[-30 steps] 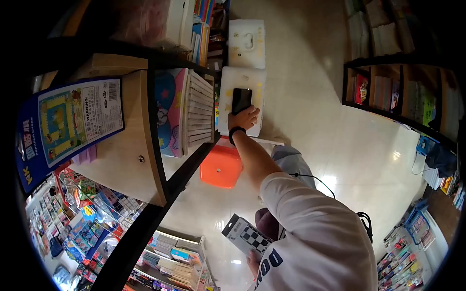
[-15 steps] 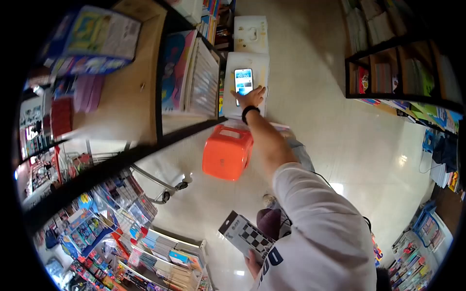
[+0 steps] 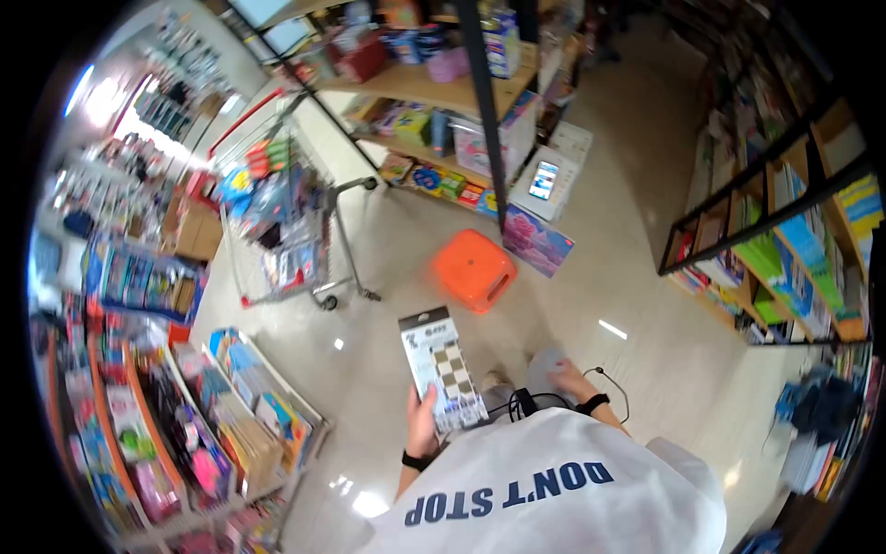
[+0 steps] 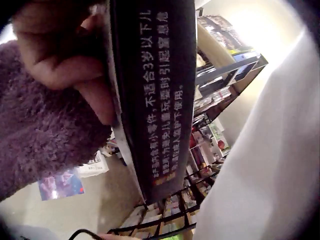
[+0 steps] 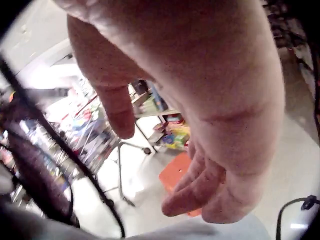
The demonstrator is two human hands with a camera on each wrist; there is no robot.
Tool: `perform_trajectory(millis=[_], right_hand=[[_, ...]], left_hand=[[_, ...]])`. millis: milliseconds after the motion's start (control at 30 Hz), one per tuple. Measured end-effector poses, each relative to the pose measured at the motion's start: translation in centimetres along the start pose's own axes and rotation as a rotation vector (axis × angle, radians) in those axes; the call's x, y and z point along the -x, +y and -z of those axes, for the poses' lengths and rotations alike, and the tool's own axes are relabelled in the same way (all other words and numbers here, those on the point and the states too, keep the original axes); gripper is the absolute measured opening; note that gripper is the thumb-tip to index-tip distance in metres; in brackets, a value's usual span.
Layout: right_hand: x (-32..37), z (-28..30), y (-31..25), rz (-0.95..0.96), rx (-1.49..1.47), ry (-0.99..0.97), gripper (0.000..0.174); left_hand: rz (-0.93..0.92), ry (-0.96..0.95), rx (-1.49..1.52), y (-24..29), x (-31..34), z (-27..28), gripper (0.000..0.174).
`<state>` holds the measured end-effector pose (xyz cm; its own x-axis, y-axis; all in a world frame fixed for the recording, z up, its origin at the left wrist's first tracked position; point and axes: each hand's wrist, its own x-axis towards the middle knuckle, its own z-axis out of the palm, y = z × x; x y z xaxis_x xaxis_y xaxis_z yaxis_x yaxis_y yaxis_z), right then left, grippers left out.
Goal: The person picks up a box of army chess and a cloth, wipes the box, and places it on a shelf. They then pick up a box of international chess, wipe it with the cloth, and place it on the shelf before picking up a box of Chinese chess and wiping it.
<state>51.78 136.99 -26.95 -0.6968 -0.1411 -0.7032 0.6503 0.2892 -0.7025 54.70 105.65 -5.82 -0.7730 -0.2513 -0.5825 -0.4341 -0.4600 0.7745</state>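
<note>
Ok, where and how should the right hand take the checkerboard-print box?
Probably by the free long edge, the right hand coming from that side, thumb on the printed face, fingers behind: the checkerboard-print box is flat, and the left hand holds it low on the opposite edge.

- We're in a shop here, books and toys by the look of it.
- There's a shopping cart [image 3: 345, 240], red-handled, loaded with colourful packaged goods [image 3: 268, 158].
- Over on the right, black-framed shelving [image 3: 766, 222] packed with upright books [image 3: 789, 189].
- Low display bins [image 3: 138, 406] on the left, divided into rows of merchandise.
- Boxes line the wooden shelves [image 3: 434, 88] ahead, above a pale, glossy floor [image 3: 637, 295].
</note>
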Motion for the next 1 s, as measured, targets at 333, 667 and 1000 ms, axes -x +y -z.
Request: perform_trajectory(millis=[333, 667, 1000], right_hand=[[15.1, -4.4, -19.3, 0.554, 0.000, -0.639, 0.048], [25.5, -1.4, -11.7, 0.182, -0.441, -0.871, 0.052], [27.6, -6.3, -12.7, 0.297, -0.349, -1.028, 0.056]], left_hand=[[-0.128, -0.267, 0.320, 1.4, 12.9, -4.3, 0.040], [-0.235, -0.286, 0.356, -3.4, 21.7, -7.6, 0.043], [-0.351, -0.132, 0.476, -3.6, 25.1, -2.8, 0.044]])
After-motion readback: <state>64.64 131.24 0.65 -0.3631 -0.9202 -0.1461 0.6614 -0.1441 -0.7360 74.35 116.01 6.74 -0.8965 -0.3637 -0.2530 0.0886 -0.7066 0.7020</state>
